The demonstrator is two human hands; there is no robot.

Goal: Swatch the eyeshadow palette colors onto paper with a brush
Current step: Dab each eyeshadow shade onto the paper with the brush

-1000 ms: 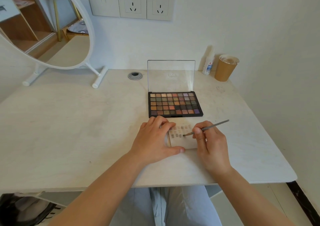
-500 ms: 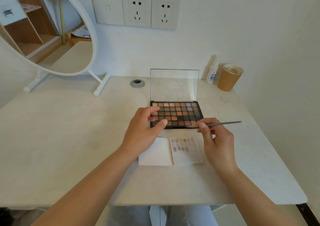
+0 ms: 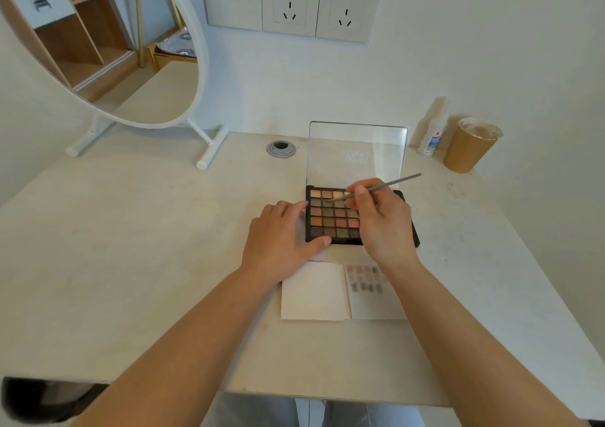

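While the left hand rests with relaxed fingers at the palette's near-left corner, the right hand pinches a brush, its tip on a far-left pan.

Black palette, earth-toned grid; grey brush.

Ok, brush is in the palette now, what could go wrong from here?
1. The right hand hangs over the pans of the eyeshadow palette while the brush dips near the top left; it could smear shades.
2. The right forearm crosses the swatches on the paper and might smudge them.
3. The left hand only touches the palette's edge; it could slide.
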